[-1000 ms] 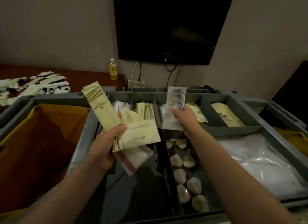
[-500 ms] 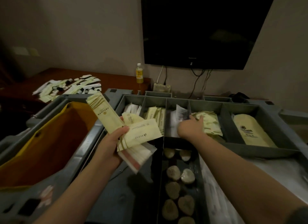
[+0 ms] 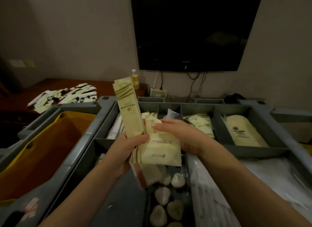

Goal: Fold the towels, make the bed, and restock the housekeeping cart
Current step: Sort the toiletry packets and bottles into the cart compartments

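My left hand (image 3: 125, 152) grips a bundle of cream amenity packets over the grey housekeeping cart tray (image 3: 239, 149). A tall narrow packet (image 3: 130, 111) stands up from the bundle, and a wide flat packet (image 3: 160, 152) fans out to the right. My right hand (image 3: 182, 133) has its fingers on a small packet at the top of the bundle, beside the tall one. A clear wrapped item (image 3: 172, 115) sits in the middle back compartment of the tray.
Back compartments hold cream packets (image 3: 200, 123) and a cream bag (image 3: 243, 132). Small round soaps (image 3: 162, 194) lie in a narrow front slot. A yellow laundry bag (image 3: 38, 150) hangs on the left. Loose toiletries (image 3: 67, 96) and a bottle (image 3: 135, 79) sit on the wooden desk.
My right hand left the clear wrapped item in the middle back compartment and came back to the bundle in my left hand. The view shifted left and closer.
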{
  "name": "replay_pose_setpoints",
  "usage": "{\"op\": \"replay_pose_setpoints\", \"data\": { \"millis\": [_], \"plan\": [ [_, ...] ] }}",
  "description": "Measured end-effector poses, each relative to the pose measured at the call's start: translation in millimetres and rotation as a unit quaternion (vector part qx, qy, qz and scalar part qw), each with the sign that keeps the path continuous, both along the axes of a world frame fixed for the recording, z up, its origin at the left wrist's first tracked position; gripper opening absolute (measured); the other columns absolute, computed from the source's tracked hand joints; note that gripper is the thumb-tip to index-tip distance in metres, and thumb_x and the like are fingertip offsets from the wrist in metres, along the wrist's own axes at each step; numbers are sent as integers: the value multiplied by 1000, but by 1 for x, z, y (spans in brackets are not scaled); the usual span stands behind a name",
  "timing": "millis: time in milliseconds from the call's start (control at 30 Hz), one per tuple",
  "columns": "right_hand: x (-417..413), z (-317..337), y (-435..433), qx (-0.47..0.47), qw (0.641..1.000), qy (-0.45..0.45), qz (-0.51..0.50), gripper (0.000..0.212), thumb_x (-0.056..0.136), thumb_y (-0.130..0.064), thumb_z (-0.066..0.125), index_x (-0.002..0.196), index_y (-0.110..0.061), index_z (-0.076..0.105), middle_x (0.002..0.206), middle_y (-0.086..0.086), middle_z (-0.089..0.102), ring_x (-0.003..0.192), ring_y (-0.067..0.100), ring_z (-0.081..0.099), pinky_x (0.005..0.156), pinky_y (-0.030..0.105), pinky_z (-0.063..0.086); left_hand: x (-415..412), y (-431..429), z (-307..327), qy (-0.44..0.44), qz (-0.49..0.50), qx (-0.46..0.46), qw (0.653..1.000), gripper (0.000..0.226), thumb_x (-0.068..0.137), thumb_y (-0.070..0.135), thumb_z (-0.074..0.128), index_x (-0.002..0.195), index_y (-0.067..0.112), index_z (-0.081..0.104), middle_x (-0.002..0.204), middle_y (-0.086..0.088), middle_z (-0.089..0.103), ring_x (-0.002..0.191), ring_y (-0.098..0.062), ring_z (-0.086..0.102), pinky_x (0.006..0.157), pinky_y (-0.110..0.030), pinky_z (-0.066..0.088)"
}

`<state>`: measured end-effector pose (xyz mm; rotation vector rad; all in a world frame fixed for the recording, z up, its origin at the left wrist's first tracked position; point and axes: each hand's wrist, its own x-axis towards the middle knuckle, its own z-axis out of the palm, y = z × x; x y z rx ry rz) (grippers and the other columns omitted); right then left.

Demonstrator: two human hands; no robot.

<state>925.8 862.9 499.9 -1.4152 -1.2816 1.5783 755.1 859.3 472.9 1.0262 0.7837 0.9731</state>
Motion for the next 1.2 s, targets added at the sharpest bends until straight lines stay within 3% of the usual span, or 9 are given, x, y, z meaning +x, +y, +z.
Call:
{"op": "replay_pose_setpoints", "data": {
  "millis": [233, 367, 533, 700, 833, 900, 1033, 1133, 1200],
  "plan": [
    [26, -17, -13, 37, 980, 167, -106, 48, 81, 0, 66, 122, -22, 53, 117, 13, 65, 103, 31, 66, 89, 53, 52, 15, 7, 4, 16, -49, 29, 998, 40, 71, 8, 60, 110, 18, 57, 91, -5, 73, 80, -20, 71, 60, -30, 58],
    [25, -18, -18, 106, 981, 71, -147, 66, 78, 0, 71, 131, -29, 44, 117, 2, 59, 99, 22, 64, 80, 45, 57, 25, 8, 2, 15, -65, 20, 998, 39, 75, 3, 59, 111, 19, 58, 89, -4, 73, 78, -20, 71, 56, -29, 56],
    [25, -21, -19, 191, 949, 64, -243, 49, 81, -3, 70, 106, -36, 45, 108, 1, 60, 95, 20, 63, 78, 41, 58, 32, 4, 0, 17, -106, 4, 994, 42, 71, 5, 70, 110, 19, 60, 89, -4, 74, 81, -22, 72, 58, -32, 57],
    [26, -17, -17, 186, 945, 108, -247, 29, 95, -22, 54, 123, -29, 49, 106, -5, 62, 85, 8, 65, 66, 23, 57, 39, 7, 3, 27, -91, 8, 995, 43, 70, -2, 68, 107, 18, 59, 84, -3, 73, 73, -18, 71, 55, -29, 56],
    [35, -18, -12, 208, 921, 159, -288, 28, 91, -7, 59, 109, -26, 54, 99, -5, 65, 80, 6, 68, 64, 25, 58, 40, 13, -1, 14, -80, 15, 997, 48, 61, 1, 64, 106, 15, 58, 85, -5, 73, 76, -21, 71, 56, -31, 57],
    [41, -23, -9, 240, 912, 108, -315, 27, 85, -5, 65, 99, -26, 54, 94, -5, 66, 82, 7, 68, 64, 22, 57, 41, 14, -4, 7, -73, 15, 997, 47, 60, 3, 62, 105, 14, 56, 82, -4, 74, 74, -21, 71, 56, -31, 57],
    [62, -35, 2, 337, 864, -143, -345, 22, 86, -14, 67, 78, -28, 52, 79, -11, 58, 72, -7, 56, 60, 10, 46, 39, 19, -9, 13, -51, 13, 999, 55, 60, 0, 68, 109, 19, 56, 92, -6, 74, 81, -21, 71, 59, -32, 57],
    [94, -46, 20, 318, 845, -207, -377, 8, 92, -17, 60, 97, -21, 55, 83, -13, 55, 74, 0, 55, 57, 10, 41, 34, 24, -12, 3, -26, -1, 1000, 48, 70, -6, 64, 110, 21, 55, 90, -5, 74, 78, -20, 71, 56, -32, 57],
    [114, -57, 36, 278, 846, -259, -374, 22, 95, -17, 55, 116, -19, 51, 90, -8, 56, 71, 2, 54, 53, 12, 39, 32, 27, -14, 5, -18, -9, 1000, 42, 79, -7, 56, 109, 22, 54, 87, -3, 74, 78, -21, 72, 56, -33, 58]
  ]
}}
